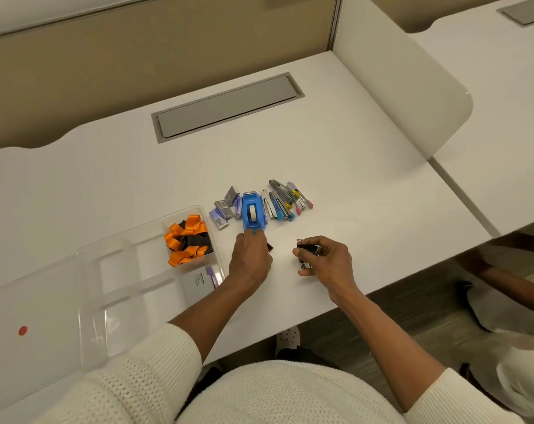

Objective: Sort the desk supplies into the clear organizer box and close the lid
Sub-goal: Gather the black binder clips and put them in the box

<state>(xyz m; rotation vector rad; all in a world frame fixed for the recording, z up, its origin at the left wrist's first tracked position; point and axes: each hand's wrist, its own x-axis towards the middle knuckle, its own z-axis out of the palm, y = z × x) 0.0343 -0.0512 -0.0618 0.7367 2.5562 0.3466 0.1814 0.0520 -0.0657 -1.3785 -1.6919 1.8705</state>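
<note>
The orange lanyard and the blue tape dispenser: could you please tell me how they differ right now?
The orange lanyard already lies bundled in a compartment of the clear organizer box; the blue tape dispenser still stands on the desk. The lanyard is soft and tangled, untouched; the dispenser is rigid, and the left hand is at its near end. Both are brightly coloured.

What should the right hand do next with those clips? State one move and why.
Probably carry the binder clips held in the right hand over to an empty compartment of the clear organizer box; its lid is open and only two sections look filled.
</note>
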